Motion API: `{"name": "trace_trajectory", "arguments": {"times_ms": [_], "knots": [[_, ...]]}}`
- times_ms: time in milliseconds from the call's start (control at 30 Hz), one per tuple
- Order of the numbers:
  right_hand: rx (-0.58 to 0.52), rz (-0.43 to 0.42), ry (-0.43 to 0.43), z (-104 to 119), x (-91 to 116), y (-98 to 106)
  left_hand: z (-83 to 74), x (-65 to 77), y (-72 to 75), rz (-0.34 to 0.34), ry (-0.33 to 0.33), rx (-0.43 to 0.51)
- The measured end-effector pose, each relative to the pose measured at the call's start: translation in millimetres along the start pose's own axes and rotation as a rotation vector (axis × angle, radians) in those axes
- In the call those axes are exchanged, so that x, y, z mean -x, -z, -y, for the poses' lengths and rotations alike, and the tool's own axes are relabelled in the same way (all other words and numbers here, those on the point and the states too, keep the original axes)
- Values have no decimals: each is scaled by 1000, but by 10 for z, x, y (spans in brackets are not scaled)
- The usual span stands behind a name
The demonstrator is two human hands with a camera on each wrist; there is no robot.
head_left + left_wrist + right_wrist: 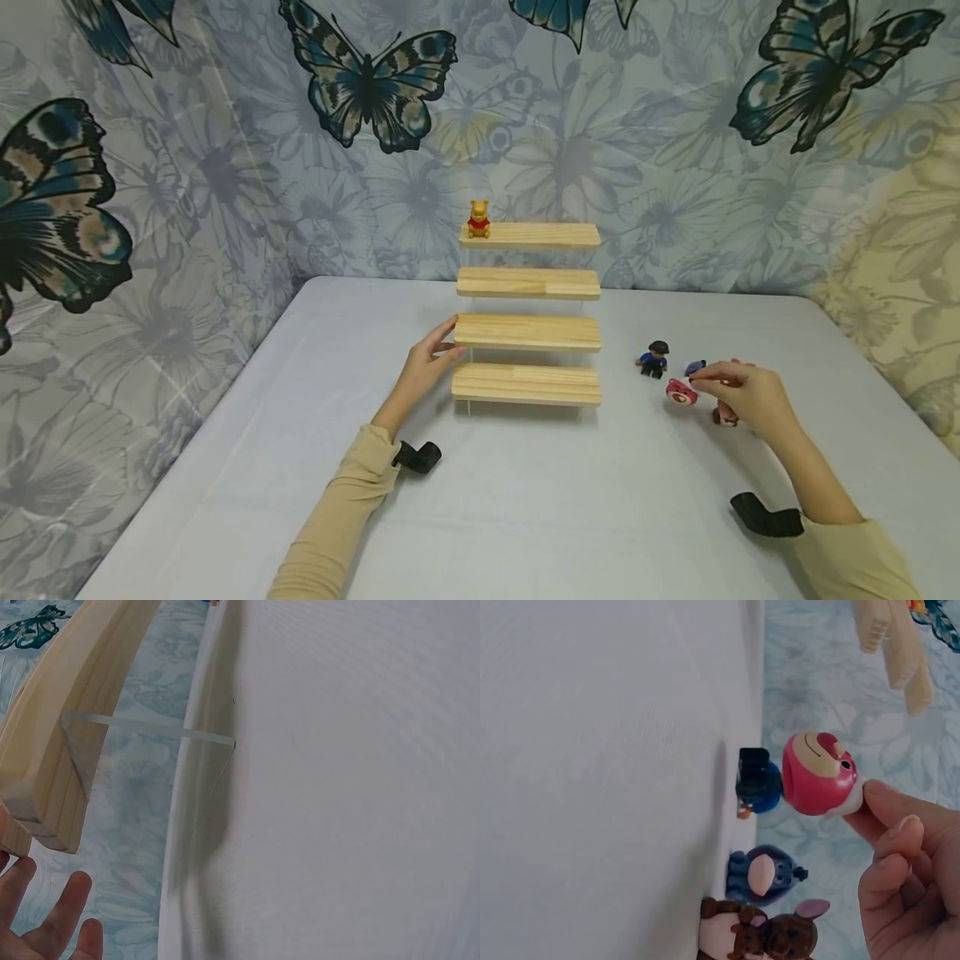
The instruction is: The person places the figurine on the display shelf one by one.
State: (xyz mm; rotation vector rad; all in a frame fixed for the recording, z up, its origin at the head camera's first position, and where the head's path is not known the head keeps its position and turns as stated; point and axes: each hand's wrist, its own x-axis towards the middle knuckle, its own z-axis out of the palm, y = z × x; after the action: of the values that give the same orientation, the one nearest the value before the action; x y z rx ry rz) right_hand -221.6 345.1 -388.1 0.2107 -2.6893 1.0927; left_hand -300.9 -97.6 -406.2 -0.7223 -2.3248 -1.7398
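My right hand (750,398) pinches a pink bear-faced toy (817,776) by its white end between thumb and fingertips, holding it above the table. Near it stand a small figure in blue with a black cap (653,360), a blue donkey figure (769,874) and a brown kangaroo figure (787,936). My left hand (426,367) rests its fingertips at the left end of a four-tier wooden shelf (527,332), fingers spread and loose. On the top tier's left end sits a yellow bear figure in a red shirt (478,220).
The shelf's boards stand on clear supports (150,727) on a white-covered table (525,500). Behind and to the left hangs butterfly-patterned cloth (420,192). Black wrist straps (765,517) stick out beside both sleeves.
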Motion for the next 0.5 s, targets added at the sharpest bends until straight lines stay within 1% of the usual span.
{"name": "trace_trajectory", "arguments": {"times_ms": [67,167,233,300,400,467,500], "knots": [[-20,-2,-13,-104,-47,-40,-36,5,9,4,18,-4],[-4,-31,-12,-337,-128,-126,-172,38,28,15,30,-3],[30,-52,37,-465,-176,-180,-262,61,42,19,30,-3],[50,-71,68,-563,-215,-225,-338,72,48,16,39,-6],[46,-80,93,-622,-249,-253,-353,61,45,19,41,-12],[11,-66,78,-606,-258,-251,-350,54,44,18,36,-18],[-42,-42,87,-568,-263,-237,-311,43,43,17,33,-17]]}}
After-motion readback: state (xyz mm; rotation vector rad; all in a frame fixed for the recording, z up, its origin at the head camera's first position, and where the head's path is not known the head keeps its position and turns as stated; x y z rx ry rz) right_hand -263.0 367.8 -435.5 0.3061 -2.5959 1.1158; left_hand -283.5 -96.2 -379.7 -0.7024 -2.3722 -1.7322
